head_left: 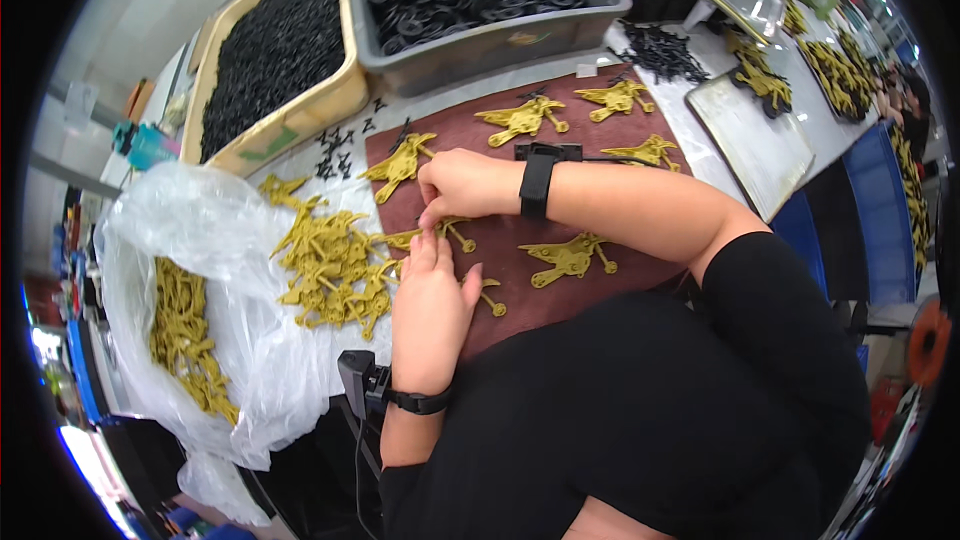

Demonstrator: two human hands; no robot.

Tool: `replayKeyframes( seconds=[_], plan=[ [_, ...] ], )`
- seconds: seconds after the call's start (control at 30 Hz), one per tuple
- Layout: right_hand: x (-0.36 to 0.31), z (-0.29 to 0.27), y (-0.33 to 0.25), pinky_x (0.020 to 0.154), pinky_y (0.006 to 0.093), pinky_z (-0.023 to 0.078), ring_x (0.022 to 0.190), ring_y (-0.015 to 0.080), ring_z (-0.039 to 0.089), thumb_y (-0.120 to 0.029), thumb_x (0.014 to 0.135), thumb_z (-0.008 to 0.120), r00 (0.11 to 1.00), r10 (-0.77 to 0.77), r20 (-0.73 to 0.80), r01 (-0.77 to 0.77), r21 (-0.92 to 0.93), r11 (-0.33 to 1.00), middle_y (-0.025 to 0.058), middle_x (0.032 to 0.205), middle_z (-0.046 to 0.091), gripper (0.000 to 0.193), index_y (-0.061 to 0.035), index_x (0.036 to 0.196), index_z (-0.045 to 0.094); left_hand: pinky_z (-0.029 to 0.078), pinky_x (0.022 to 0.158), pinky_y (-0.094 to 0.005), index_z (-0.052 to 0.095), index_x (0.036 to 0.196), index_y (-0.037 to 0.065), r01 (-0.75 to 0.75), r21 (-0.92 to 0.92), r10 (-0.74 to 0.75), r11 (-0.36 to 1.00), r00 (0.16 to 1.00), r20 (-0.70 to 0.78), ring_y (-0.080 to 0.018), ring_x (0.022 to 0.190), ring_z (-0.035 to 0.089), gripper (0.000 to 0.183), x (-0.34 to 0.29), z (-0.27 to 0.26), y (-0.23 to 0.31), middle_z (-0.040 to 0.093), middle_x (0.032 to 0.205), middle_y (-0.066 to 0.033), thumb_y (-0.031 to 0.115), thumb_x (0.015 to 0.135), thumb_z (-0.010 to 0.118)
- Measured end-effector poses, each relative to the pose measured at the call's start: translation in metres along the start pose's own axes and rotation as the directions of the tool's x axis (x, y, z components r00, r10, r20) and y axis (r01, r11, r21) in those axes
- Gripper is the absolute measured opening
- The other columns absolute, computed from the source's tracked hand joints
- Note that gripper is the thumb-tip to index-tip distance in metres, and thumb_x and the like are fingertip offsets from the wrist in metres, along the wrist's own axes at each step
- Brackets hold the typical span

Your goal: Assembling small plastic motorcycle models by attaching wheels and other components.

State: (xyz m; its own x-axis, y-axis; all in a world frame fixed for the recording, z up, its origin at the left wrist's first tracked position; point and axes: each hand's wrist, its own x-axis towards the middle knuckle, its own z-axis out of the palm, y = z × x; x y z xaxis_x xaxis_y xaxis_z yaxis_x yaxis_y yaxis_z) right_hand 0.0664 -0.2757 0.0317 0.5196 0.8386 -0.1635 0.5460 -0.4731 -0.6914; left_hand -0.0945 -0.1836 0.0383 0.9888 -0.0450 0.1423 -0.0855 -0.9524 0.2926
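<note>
My left hand lies with its fingers stretched out over a yellow plastic part on the brown mat. Just beyond its fingertips, my right hand is closed in a pinch above a yellow plastic part; what the fingers hold, if anything, is hidden. Another yellow part sticks out to the right of my left hand. Also on the mat are a yellow part at the far left, one at the far middle with a small black piece on it, and one at the right.
A heap of yellow parts lies left of the mat, beside a clear plastic bag holding more. Beyond stand a cream bin of small black pieces and a grey bin of black rings. A metal tray sits at the right.
</note>
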Motion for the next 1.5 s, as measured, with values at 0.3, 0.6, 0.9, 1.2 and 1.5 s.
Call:
replayKeyframes(
  seconds=[0.3, 0.6, 0.9, 1.2, 1.5],
  plan=[
    [-0.111, -0.117, 0.122, 0.075, 0.0388, 0.05, 0.084, 0.0314, 0.063, -0.008, 0.081, 0.06, 0.719, 0.034, -0.694, -0.271, -0.235, 0.933, 0.0151, 0.086, 0.065, 0.012, -0.0069, 0.091, 0.067, 0.042, 0.097, -0.0399, 0.058, 0.112, -0.01, 0.018, 0.012, -0.018, 1.0, 0.999, 0.036, -0.0373, 0.114, 0.052, 0.044, 0.008, -0.008, 0.009, 0.054, 0.122, -0.0263, 0.022, 0.082, 0.065],
    [-0.166, -0.159, 0.215, 0.077, 0.0391, 0.048, 0.085, 0.0326, 0.059, -0.012, 0.081, 0.061, 0.678, 0.047, -0.734, -0.403, -0.317, 0.858, 0.0161, 0.084, 0.06, 0.012, -0.0053, 0.087, 0.068, 0.041, 0.096, -0.0429, 0.059, 0.112, -0.004, -0.178, 0.046, 0.179, 0.983, 0.984, -0.019, -0.037, 0.113, 0.052, 0.041, 0.033, -0.008, 0.046, 0.055, 0.121, -0.023, 0.022, 0.081, 0.066],
    [-0.114, -0.162, 0.233, 0.081, 0.0401, 0.049, 0.092, 0.0344, 0.061, -0.022, 0.073, 0.071, 0.756, 0.184, -0.629, -0.532, -0.426, 0.731, 0.0213, 0.095, 0.062, 0.024, -0.0011, 0.085, 0.069, 0.039, 0.099, -0.0435, 0.057, 0.112, -0.004, -0.379, 0.008, 0.374, 0.926, 0.918, 0.134, -0.0329, 0.117, 0.049, 0.042, 0.048, -0.001, 0.081, 0.054, 0.123, -0.0209, 0.025, 0.081, 0.065],
    [-0.138, -0.167, 0.17, 0.061, 0.0311, 0.049, 0.067, 0.0182, 0.062, -0.01, 0.08, 0.061, 0.64, 0.284, -0.714, -0.232, 0.172, 0.957, 0.0108, 0.077, 0.064, 0.023, -0.0014, 0.1, 0.057, 0.038, 0.101, -0.0404, 0.051, 0.117, -0.007, -0.406, -0.052, 0.409, 0.913, 0.9, 0.151, -0.0307, 0.121, 0.046, 0.05, 0.062, 0.012, 0.084, 0.049, 0.128, -0.0203, 0.026, 0.083, 0.063],
    [-0.145, -0.096, 0.105, 0.068, 0.0207, 0.05, 0.078, 0.0094, 0.064, 0.0, 0.084, 0.062, 0.958, 0.238, -0.16, -0.119, 0.533, 0.838, 0.0047, 0.086, 0.066, 0.022, 0.0025, 0.105, 0.064, 0.037, 0.104, -0.0377, 0.045, 0.127, -0.007, -0.4, -0.101, 0.412, 0.911, 0.89, 0.193, -0.0318, 0.126, 0.042, 0.057, 0.066, 0.031, 0.077, 0.043, 0.136, -0.0217, 0.028, 0.084, 0.063]
  ],
)
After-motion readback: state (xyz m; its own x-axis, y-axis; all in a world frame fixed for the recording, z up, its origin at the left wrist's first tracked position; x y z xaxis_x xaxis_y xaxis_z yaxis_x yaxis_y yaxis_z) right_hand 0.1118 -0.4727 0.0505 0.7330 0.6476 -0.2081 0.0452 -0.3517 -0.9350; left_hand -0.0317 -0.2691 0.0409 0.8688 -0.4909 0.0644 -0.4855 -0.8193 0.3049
